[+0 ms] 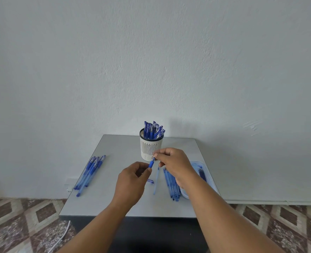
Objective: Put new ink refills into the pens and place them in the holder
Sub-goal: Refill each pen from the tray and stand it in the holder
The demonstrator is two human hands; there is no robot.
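left hand [131,181], lower centre: fingers curled round slim blue pen [151,163]. right hand [174,165]: pinches pen's tip. behind them, ribbed white cylindrical holder [151,147], packed with capped pens. smooth grey table [114,198]; loose pens [90,172] at left; thin refills [171,183] at right.

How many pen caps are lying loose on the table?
1. The pen cap lies on the table just right of the left hand, beside a single refill. Others may be hidden under the hands.
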